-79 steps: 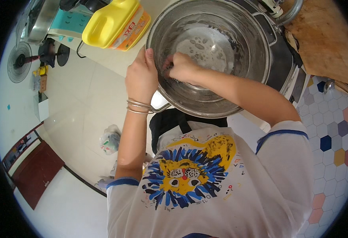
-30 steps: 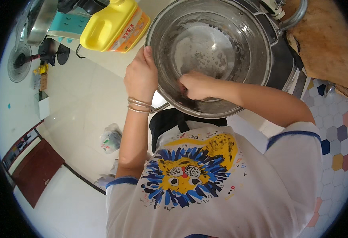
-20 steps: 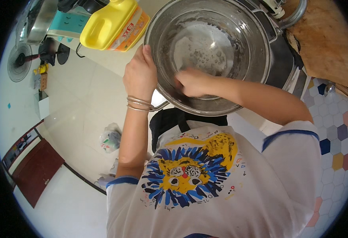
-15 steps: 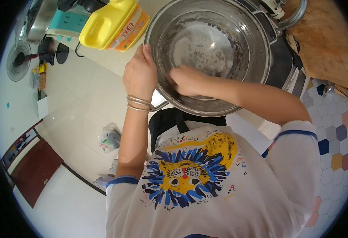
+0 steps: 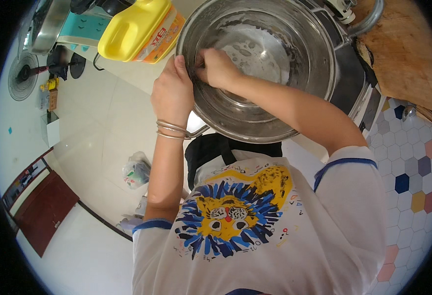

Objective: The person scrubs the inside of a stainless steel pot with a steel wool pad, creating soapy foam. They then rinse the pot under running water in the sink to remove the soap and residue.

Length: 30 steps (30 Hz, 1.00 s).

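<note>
A large stainless-steel pot (image 5: 319, 93) with wire side handles is tilted so that I look down into it. Sudsy water (image 5: 262, 51) with big bubbles lies over its bottom. My left hand (image 5: 173, 91), with bangles at the wrist, is closed on the pot's left rim, thumb on top. Inside the pot, my right hand (image 5: 217, 68) presses against the left inner wall with its fingers curled. Whatever those fingers may hold is hidden against the wall.
A yellow plastic jug (image 5: 134, 32) stands on the counter left of the pot, beside a turquoise appliance (image 5: 83, 27). At the right are a curved grey pipe (image 5: 371, 19) and a wooden board (image 5: 407, 54). A plastic bag (image 5: 136, 170) lies on the floor.
My right hand has moved up and leftward along the pot's inner wall, and the suds have shifted. My left hand keeps its hold on the rim.
</note>
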Tool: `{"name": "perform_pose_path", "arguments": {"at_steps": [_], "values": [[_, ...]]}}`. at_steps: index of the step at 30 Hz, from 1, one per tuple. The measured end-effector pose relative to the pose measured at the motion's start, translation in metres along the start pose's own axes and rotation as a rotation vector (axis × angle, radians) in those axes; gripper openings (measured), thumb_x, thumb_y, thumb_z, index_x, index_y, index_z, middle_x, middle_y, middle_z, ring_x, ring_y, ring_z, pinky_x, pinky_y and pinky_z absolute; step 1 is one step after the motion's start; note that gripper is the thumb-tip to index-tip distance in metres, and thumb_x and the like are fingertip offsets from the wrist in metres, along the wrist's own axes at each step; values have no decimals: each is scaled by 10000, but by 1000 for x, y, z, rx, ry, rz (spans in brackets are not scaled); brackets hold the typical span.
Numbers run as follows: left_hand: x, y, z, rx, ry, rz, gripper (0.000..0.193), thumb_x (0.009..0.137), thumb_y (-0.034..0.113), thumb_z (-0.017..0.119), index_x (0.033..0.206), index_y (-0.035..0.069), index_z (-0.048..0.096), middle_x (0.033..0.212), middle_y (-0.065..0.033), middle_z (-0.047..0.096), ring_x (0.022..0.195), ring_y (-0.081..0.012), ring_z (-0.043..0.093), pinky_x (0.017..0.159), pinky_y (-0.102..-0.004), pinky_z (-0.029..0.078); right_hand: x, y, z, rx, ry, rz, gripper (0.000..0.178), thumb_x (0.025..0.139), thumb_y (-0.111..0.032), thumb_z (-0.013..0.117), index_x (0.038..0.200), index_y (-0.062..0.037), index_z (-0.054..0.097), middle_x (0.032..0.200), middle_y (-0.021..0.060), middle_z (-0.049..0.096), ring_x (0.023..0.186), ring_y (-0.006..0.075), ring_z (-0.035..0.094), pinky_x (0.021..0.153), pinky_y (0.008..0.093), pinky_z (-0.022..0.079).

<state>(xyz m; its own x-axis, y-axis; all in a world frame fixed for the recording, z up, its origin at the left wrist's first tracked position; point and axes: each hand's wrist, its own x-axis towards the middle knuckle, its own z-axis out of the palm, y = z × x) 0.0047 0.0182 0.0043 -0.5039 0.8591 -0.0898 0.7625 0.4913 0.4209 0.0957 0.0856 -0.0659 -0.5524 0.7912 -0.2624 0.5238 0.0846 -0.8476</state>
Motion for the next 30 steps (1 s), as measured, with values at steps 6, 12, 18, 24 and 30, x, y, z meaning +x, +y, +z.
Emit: {"name": "perform_pose_path", "arguments": {"at_steps": [6, 12, 18, 24, 30], "values": [[-1, 0, 2, -8, 14, -7, 384, 937, 356, 331, 923, 70, 587, 766, -214, 612, 748, -414, 580, 639, -498, 457, -67, 15, -30, -309, -603, -29, 160, 666, -22, 563, 810, 11, 623, 824, 205, 620, 821, 339, 605, 731, 398, 472], [2, -3, 0, -5, -24, 17, 387, 938, 357, 331, 884, 60, 573, 764, -222, 606, 744, -419, 575, 632, -502, 451, 7, -9, -3, 151, 130, 145, 124, 695, -61, 580, 798, 3, 607, 813, 186, 625, 781, 279, 612, 686, 363, 467], [3, 1, 2, -19, -42, -19, 395, 939, 362, 331, 872, 55, 569, 767, -228, 602, 752, -426, 570, 631, -500, 450, -56, 1, -22, 29, -226, -95, 162, 689, -119, 601, 814, -16, 609, 821, 184, 621, 807, 305, 607, 737, 372, 467], [9, -7, 1, -43, -18, 5, 402, 937, 368, 336, 897, 54, 583, 795, -223, 607, 775, -419, 571, 656, -496, 452, -37, -21, -16, 74, -200, -63, 158, 724, -143, 603, 818, -18, 582, 819, 174, 607, 817, 282, 592, 715, 368, 452], [25, -15, -2, -28, -63, 58, 440, 931, 410, 332, 939, 64, 604, 807, -210, 615, 782, -404, 579, 667, -476, 461, -84, 38, -89, -414, -944, -112, 97, 708, -84, 594, 792, -36, 591, 816, 147, 617, 809, 302, 596, 693, 402, 454]]}}
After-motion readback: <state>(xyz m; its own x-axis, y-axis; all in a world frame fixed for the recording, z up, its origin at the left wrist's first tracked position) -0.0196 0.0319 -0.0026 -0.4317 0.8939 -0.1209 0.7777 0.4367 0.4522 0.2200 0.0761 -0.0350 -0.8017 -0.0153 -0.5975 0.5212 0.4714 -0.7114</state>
